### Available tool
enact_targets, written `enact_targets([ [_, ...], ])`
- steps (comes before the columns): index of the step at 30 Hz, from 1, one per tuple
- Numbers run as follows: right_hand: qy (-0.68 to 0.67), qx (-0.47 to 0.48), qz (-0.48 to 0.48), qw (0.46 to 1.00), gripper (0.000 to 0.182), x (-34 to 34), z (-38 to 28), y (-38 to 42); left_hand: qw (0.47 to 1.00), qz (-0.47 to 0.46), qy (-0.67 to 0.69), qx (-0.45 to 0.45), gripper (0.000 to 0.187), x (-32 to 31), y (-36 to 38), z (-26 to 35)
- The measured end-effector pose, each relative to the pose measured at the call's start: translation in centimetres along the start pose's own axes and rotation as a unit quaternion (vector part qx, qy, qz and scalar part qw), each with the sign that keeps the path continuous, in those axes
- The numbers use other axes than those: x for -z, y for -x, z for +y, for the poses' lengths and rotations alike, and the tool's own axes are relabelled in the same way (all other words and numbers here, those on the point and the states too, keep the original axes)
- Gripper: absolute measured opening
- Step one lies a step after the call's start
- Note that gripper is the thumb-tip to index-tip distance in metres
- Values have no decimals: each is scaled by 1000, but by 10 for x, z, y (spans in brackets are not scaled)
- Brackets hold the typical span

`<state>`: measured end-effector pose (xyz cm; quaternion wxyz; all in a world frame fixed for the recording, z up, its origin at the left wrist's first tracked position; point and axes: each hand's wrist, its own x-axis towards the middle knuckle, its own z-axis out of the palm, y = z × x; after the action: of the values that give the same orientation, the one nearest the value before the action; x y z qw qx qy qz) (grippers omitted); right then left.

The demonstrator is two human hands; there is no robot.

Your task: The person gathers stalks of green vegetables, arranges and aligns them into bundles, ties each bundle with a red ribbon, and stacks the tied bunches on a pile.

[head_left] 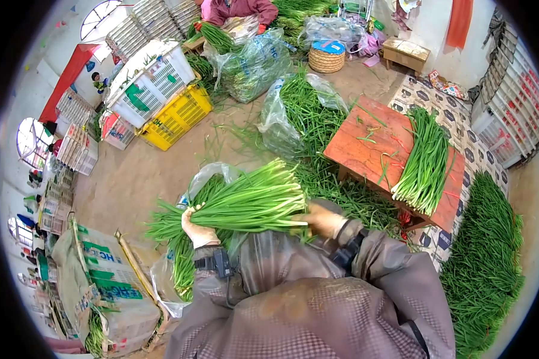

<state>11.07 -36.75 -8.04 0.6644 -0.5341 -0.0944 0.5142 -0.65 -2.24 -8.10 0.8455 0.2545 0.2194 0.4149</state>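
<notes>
A thick bunch of long green stalks (248, 200) with pale cut ends lies across my lap, ends pointing right. My left hand (199, 226), in a pale glove, is wrapped round its leafy side. At the pale ends, my right hand (322, 220) has its fingers curled against the lower stalks. Behind the bunch, more greens stand in a clear plastic bag (212, 172). Another bundle (423, 161) rests on the red wooden table (365, 134) to the right, beside thin red ties (392, 157).
An open bag of greens (311, 110) stands ahead, left of the table. A long pile of greens (485, 263) lies at the right. White and yellow crates (176, 116) stand at the left. Across the room sits a person (239, 9) with greens.
</notes>
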Motion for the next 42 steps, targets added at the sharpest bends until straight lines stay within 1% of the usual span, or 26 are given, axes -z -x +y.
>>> enact_targets([
  [1,-68,-54,-30,996,36,-12,-4,0,1000,-11,-2,2,10,-4,1,3],
  [3,92,-24,-66,993,28,15,-5,3,1000,-23,-16,-13,9,-4,3,8],
  [4,59,9,46,997,19,29,6,0,999,-25,-25,-30,9,-4,2,9],
  [5,29,17,21,999,15,72,13,-4,998,-27,-34,-47,9,-3,2,10],
  [7,-45,96,144,984,19,93,2,15,999,-30,-15,-38,9,-4,-3,11],
  [10,145,64,101,982,24,29,-60,44,999,-21,-27,-18,8,-11,4,14],
  [11,194,189,80,959,33,13,-47,26,999,-39,-22,-19,7,-10,2,12],
  [12,373,162,81,910,34,-7,-67,31,998,-59,-15,-21,7,-8,-3,10],
  [13,440,241,84,861,43,-15,-58,19,997,-76,-8,-25,7,-10,-2,9],
  [17,386,97,-110,911,33,-39,-65,32,994,-109,17,-16,10,-13,6,13],
  [18,328,-38,-204,922,22,-29,-62,33,991,-126,34,8,9,-9,4,17],
  [19,344,87,-215,910,17,-9,-38,34,991,-132,35,10,10,-6,4,20],
  [21,194,-92,-129,968,17,33,-43,49,989,-146,37,14,10,-3,6,27],
  [23,164,-9,68,984,23,85,5,23,989,-143,23,-14,11,13,-5,27],
  [24,174,34,75,981,30,87,6,15,991,-131,15,-24,11,7,-2,25],
  [25,162,-8,69,984,47,61,-21,21,992,-118,5,-35,11,1,2,23],
  [27,270,93,23,958,62,35,-27,-10,988,-152,13,-27,11,-12,11,21],
  [29,335,51,3,941,72,-16,-63,-17,988,-155,13,-24,12,-26,16,18],
  [31,410,128,56,901,70,-31,-41,-49,978,-205,39,-4,10,-28,13,19],
  [33,322,106,98,936,64,-42,-32,-68,968,-241,66,15,10,-30,14,20],
  [35,111,141,67,981,38,-47,-22,-66,963,-255,83,18,16,-32,13,26],
  [37,259,227,109,932,27,-40,4,-74,957,-275,93,17,19,-35,17,34],
  [38,383,272,88,878,21,-24,12,-70,954,-279,104,25,20,-35,21,40],
  [39,567,349,81,742,17,4,29,-74,951,-285,117,33,22,-36,25,45],
  [40,295,193,147,924,16,4,10,-46,946,-292,133,39,24,-40,27,49],
  [42,464,265,149,832,20,96,53,-54,944,-292,153,31,29,-44,29,55],
])
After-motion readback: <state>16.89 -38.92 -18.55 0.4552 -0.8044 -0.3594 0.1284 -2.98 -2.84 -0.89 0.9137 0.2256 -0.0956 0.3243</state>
